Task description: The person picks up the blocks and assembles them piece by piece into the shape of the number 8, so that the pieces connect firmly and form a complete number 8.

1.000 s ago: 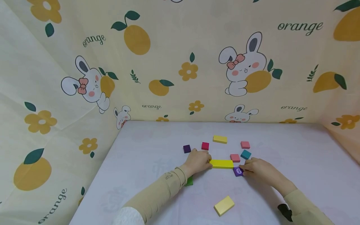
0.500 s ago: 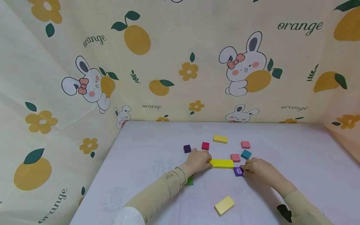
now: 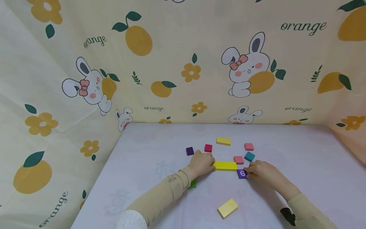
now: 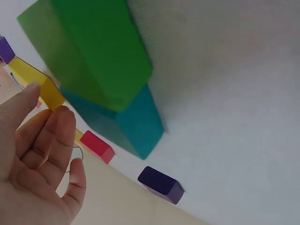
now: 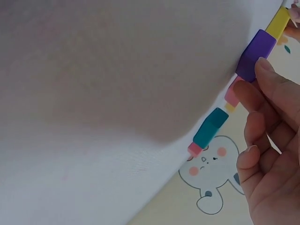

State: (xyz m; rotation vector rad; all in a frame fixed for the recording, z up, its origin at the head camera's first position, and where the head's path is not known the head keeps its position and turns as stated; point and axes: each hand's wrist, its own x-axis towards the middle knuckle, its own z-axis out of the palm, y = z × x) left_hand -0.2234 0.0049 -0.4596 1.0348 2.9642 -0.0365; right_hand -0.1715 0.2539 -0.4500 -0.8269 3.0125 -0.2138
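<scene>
Head view shows the left hand (image 3: 201,163) pinching the yellow bar (image 3: 226,166) by its left end and the right hand (image 3: 262,173) pinching the 6 block (image 3: 241,174) by its right side, near the bar's right end. Gripping outer ends probably leaves the 2 facing ends uncovered; whether they touch is unclear.

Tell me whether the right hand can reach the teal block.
Probably yes: the teal block lies just beyond the right hand with nothing visible between them, though that hand pinches the purple block.
</scene>
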